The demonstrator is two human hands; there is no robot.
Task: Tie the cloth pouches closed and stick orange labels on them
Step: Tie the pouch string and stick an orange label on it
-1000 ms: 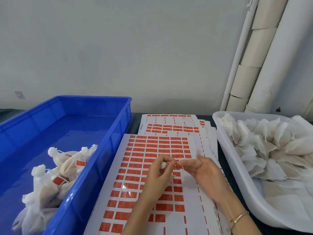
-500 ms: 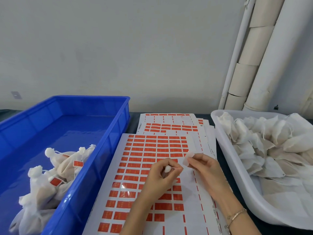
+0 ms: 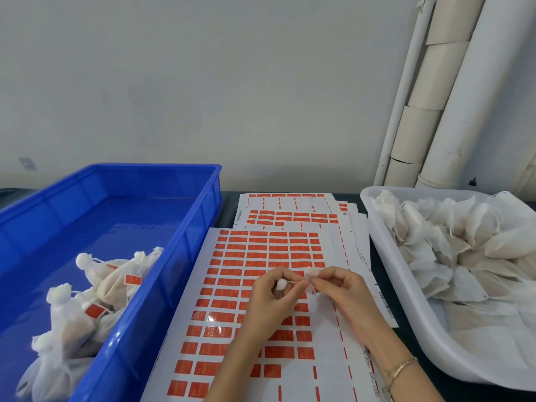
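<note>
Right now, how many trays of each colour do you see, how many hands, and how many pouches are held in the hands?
Blue tray: 1
White tray: 1
Hands: 2, the left hand and the right hand
Pouch held between both hands: 1
Total: 5

Both forearms come in from the bottom, hands almost touching in the middle. Left hand (image 3: pixel 271 300) is curled round a small white bundle (image 3: pixel 280 284). Right hand (image 3: pixel 345 294) pinches a white tab (image 3: pixel 311 273) at its fingertips, other fingers loosely bent.
</note>
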